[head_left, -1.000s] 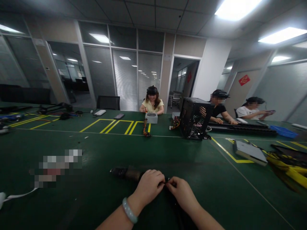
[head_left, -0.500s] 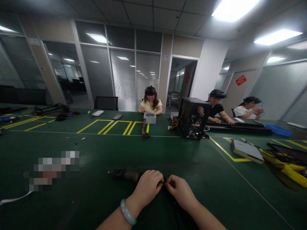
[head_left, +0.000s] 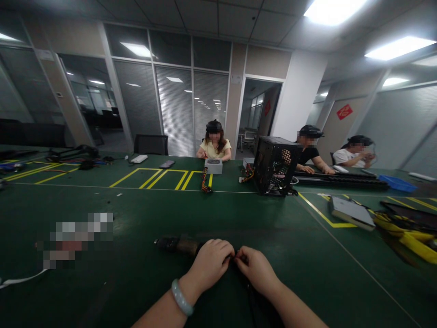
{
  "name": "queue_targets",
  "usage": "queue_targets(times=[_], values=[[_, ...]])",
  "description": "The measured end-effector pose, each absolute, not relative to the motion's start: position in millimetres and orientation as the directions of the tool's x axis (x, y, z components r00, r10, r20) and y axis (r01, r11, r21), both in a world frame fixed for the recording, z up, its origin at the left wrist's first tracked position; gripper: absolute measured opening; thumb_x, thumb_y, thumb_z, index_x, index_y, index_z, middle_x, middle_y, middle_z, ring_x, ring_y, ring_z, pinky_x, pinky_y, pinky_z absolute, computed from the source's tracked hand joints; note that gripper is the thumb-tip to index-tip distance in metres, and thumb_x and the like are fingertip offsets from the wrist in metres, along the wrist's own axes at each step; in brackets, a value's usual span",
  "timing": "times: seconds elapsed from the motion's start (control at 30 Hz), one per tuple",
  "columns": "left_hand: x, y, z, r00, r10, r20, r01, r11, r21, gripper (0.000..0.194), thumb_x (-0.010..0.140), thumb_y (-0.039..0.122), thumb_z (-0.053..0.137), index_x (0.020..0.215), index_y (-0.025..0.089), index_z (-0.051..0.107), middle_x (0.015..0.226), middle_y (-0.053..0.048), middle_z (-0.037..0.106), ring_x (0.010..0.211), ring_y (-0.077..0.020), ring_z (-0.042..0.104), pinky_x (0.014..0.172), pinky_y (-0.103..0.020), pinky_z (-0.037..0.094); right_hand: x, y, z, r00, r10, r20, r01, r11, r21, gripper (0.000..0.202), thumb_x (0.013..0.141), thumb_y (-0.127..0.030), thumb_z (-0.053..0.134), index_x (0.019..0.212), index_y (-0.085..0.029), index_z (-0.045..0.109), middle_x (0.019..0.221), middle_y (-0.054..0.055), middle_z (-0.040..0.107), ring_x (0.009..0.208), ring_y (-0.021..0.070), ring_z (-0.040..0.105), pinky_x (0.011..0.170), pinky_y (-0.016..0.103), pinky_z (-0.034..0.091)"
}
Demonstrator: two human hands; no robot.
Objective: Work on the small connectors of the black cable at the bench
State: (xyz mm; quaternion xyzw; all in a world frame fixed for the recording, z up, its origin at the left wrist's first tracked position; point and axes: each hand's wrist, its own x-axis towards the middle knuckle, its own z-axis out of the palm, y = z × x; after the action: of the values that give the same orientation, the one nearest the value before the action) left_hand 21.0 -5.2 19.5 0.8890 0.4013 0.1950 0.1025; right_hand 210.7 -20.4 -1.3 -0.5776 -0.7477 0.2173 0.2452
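Observation:
A dark electric screwdriver (head_left: 174, 245) lies on the green table, its tip pointing left. My left hand (head_left: 215, 259), with a pale bangle at the wrist, is closed over its rear part. Fingertips hide that end of the tool. Close beside it, my right hand (head_left: 254, 269) pinches at the same end, where a black cord (head_left: 251, 291) runs down toward me. The two hands' fingertips nearly meet. Exactly how the cord and tool join is hidden by the fingers.
Across the table are a grey power supply (head_left: 213, 167) with bundled wires and a black computer case (head_left: 276, 166). At right lie a flat grey box (head_left: 351, 212), yellow straps (head_left: 419, 246) and a blue basket (head_left: 398, 183). A blurred-out item (head_left: 73, 239) lies left. Several people sit opposite.
The view has shifted very slightly. Both hands stay at the screwdriver's rear end, with only small finger movement.

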Motion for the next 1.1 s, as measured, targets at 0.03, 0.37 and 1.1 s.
queue_targets(times=[0.03,0.37,1.1], values=[[21.0,-5.3,19.4,0.596,0.756,0.27,0.673,-0.654,0.345,0.016,0.086,0.013,0.054,0.098,0.023,0.058,0.103,-0.002,0.063,0.096,-0.0198,0.056,0.085,-0.034,0.039,210.7,-20.5,-1.3,-0.212,0.97,0.116,0.756,0.238,-0.609,0.01,0.085,-0.02,0.056,0.08,-0.021,0.064,0.077,-0.001,0.066,0.07,0.0139,0.059,0.063,0.021,0.037],[19.5,-4.1,15.0,0.599,0.728,0.332,0.648,-0.685,0.334,0.017,0.085,0.009,0.056,0.093,0.023,0.059,0.111,-0.001,0.062,0.106,-0.0189,0.055,0.101,-0.039,0.035,210.8,-18.7,-4.0,-0.21,0.971,0.114,0.757,0.235,-0.61,0.01,0.085,-0.022,0.056,0.081,-0.022,0.065,0.075,-0.002,0.067,0.069,0.0138,0.059,0.062,0.02,0.037],[18.2,-5.2,21.5,0.55,0.781,0.296,0.671,-0.624,0.401,0.016,0.083,0.013,0.059,0.094,0.024,0.057,0.097,0.001,0.062,0.092,-0.0186,0.055,0.081,-0.032,0.037,211.7,-18.0,-3.8,-0.19,0.976,0.106,0.725,0.212,-0.655,0.01,0.084,-0.024,0.058,0.078,-0.022,0.067,0.074,-0.001,0.068,0.069,0.0145,0.06,0.061,0.021,0.037]])
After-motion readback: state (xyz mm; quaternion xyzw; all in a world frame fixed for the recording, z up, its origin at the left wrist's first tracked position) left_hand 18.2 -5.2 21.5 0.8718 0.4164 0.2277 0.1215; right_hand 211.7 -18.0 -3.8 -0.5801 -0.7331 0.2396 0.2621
